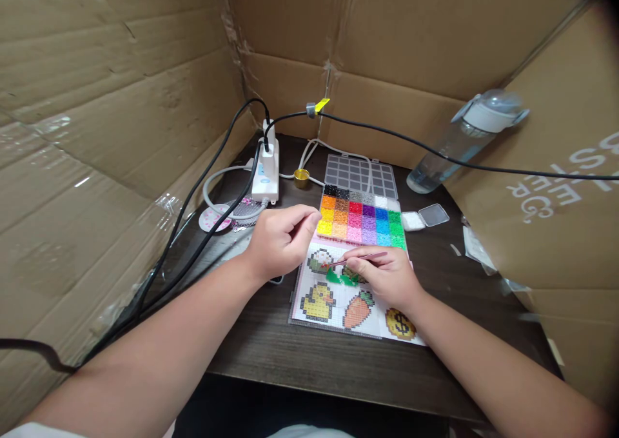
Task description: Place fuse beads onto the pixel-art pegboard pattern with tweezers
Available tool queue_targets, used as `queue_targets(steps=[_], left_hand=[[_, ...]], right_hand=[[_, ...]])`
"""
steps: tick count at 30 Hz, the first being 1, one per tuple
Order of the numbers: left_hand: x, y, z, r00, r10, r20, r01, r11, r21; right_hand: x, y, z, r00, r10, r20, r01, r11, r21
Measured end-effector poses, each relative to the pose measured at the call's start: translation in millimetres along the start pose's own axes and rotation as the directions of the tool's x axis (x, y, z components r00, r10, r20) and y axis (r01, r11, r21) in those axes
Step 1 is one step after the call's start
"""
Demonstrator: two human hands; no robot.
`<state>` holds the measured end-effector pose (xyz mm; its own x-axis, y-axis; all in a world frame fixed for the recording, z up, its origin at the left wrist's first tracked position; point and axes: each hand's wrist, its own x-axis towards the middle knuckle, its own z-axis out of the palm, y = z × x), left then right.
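My left hand (pixel 285 239) is closed, thumb against curled fingers, by the left edge of the bead box (pixel 362 222). Anything inside it is hidden. A thin pinkish pair of tweezers (pixel 376 255) is gripped in my right hand (pixel 382 273), its tip pointing left over the pattern sheet (pixel 338 294). Green beads (pixel 338 277) form a patch just below the tip. Printed on the sheet are a yellow duck (pixel 318 301), an orange carrot (pixel 358 310) and a gold coin (pixel 400 323). The box's compartments hold beads sorted by colour.
Behind the box lies its clear lid (pixel 360 173). A small case of white beads (pixel 413 220) sits to the right, near a leaning water bottle (pixel 454 141). Left stand a power strip (pixel 265 180) and a small gold cup (pixel 301 179). Black cables (pixel 382 127) cross above. Cardboard walls surround the table.
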<state>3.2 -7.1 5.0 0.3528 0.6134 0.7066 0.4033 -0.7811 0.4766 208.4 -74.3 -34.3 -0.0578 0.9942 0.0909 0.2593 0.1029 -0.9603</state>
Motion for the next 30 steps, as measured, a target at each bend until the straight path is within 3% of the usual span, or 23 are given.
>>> queue_targets(steps=[14, 19, 25, 30], left_hand=[[-1, 0, 0.7, 1.000, -0.003, -0.008, 0.003, 1.000, 0.002], [-1, -1, -0.3, 1.000, -0.019, 0.007, 0.019, 1.000, -0.004], [0, -2, -4.4, 1.000, -0.027, 0.003, 0.027, 1.000, -0.006], [1, -4, -5.3, 1.000, -0.010, -0.006, 0.010, 1.000, -0.017]], right_hand=[[0, -4, -1, 0.999, -0.008, -0.043, 0.008, 1.000, 0.003], [5, -8, -5, 0.987, -0.052, -0.151, 0.048, 0.999, -0.026], [37, -28, -13, 0.960, -0.098, -0.262, 0.104, 0.994, 0.009], [72, -30, -3, 0.925, -0.234, -0.299, 0.208, 0.971, -0.118]])
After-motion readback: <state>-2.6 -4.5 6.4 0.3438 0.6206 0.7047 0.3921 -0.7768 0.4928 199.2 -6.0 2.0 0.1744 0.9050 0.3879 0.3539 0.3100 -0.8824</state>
